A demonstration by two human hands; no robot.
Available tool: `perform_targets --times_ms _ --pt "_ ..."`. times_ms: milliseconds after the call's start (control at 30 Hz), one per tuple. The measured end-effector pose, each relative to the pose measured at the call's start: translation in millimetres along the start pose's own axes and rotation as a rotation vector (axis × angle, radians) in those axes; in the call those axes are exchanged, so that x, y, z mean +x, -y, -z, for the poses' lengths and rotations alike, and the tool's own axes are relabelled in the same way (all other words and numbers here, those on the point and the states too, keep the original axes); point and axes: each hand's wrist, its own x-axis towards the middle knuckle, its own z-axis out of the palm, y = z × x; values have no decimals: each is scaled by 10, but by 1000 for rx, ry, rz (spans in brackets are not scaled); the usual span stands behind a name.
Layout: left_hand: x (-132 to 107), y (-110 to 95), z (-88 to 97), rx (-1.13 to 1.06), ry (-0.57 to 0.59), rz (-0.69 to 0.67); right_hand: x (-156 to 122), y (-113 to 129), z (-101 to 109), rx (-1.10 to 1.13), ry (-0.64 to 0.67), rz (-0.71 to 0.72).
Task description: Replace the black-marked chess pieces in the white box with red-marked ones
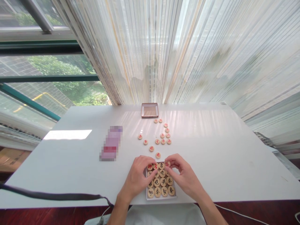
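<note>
A shallow white box point(147, 195) at the table's front edge holds rows of round wooden Chinese chess pieces, mostly with black characters and some with red. My right hand point(181, 170) pinches a red-marked chess piece point(167, 163) between thumb and fingers at the box's far right corner. Over the left side of the box, my left hand point(138, 173) rests with thumb and index finger spread, near a red piece point(156, 166) in the far row. Its fingers partly cover the pieces on that side.
Loose red-marked chess pieces lie beyond the box, the nearest point(158, 155) just past its far edge. Farther back stands an open box lid point(150, 117). A blurred pinkish rectangular item point(111, 143) lies to the left. A dark strap point(58, 195) crosses the front left.
</note>
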Motion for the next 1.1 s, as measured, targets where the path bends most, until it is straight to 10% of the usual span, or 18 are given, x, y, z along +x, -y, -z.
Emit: perform_targets --times_ms 1100 --pt "15 -14 7 12 -16 -6 2 -33 -52 -365 -51 18"
